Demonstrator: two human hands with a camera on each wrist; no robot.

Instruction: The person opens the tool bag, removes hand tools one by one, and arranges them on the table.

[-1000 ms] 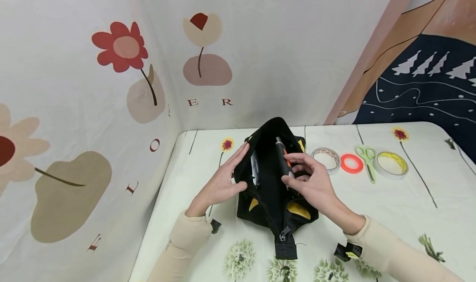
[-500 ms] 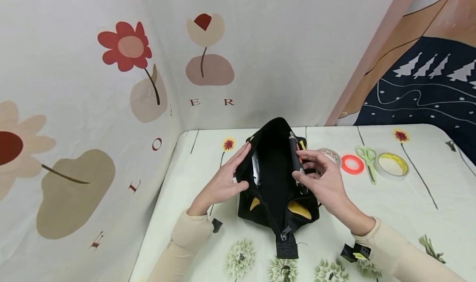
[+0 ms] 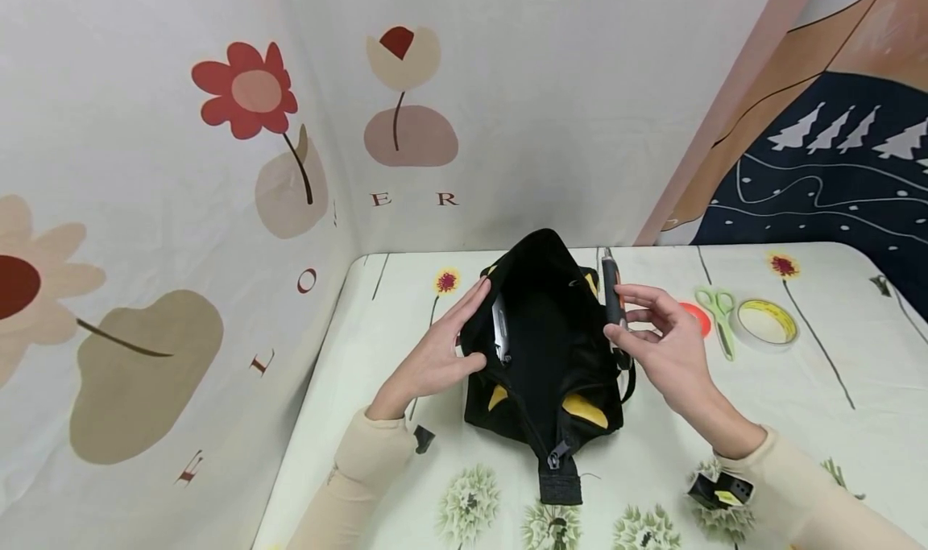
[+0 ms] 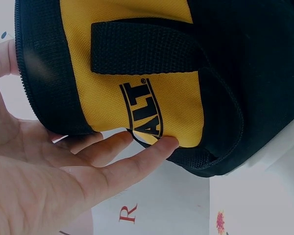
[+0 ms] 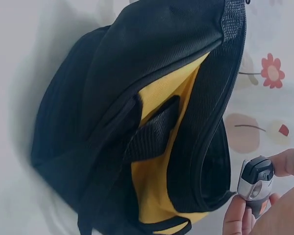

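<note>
A black tool bag [image 3: 507, 423] with yellow panels stands with its mouth unzipped on the table. My left hand [image 3: 438, 353] rests against its left side, fingers nearly straight along the yellow end panel [image 4: 179, 105] in the left wrist view. Inside that side of the mouth lies a slim silver item [image 3: 500, 328]. At the bag's right side, my right hand [image 3: 670, 345] pinches a dark grey and orange utility knife [image 3: 612, 288] between thumb and fingers, its narrow silver end up. The right wrist view shows the knife's silver and black butt [image 5: 257, 178] beside the bag's rim.
To the right lie a red tape roll [image 3: 698, 318], partly behind my right hand, green scissors [image 3: 718, 308] and a yellow-lined tape roll [image 3: 764, 323]. A flower-printed cloth covers the table [image 3: 783, 421]. A printed fabric wall [image 3: 507, 115] rises behind.
My right hand has moved right, taking the utility knife from inside the bag's mouth to beyond its right rim. It now hides the clear tape roll. The left hand stays put.
</note>
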